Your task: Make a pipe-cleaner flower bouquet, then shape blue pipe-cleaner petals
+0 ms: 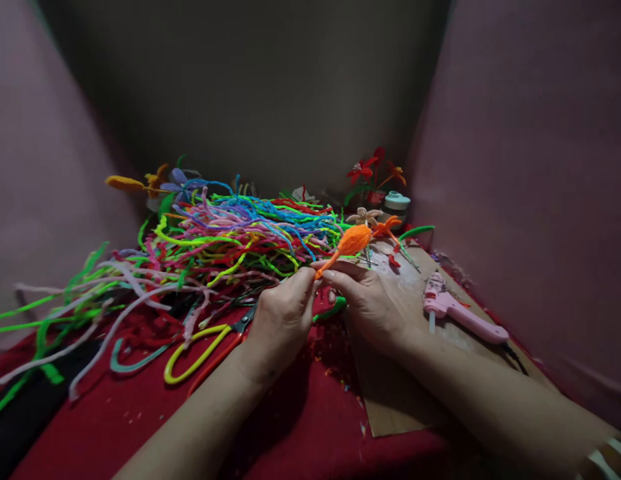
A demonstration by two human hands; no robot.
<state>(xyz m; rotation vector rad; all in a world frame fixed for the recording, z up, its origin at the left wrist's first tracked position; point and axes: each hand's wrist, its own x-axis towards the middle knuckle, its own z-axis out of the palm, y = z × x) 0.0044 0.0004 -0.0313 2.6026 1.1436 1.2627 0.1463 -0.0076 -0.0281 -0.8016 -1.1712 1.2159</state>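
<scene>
An orange pipe-cleaner flower bud [355,240] on a thin orange stem points up and to the right, held between my two hands. My left hand [287,313] is closed, thumb and fingers pinching the stem's lower end. Against it, my right hand [363,297] pinches the same stem just below the bud. A green fuzzy strip [333,310] shows beneath the hands; whether it joins the orange stem I cannot tell. The lowest end of the stem is hidden by my fingers.
A big heap of coloured pipe cleaners [250,230] spreads to the left. Scissors with a yellow handle [197,353] lie by my left wrist. A pink glue gun [463,313] rests on a cardboard sheet [395,400]. Finished flowers [363,170] and a lidded jar [397,201] stand behind.
</scene>
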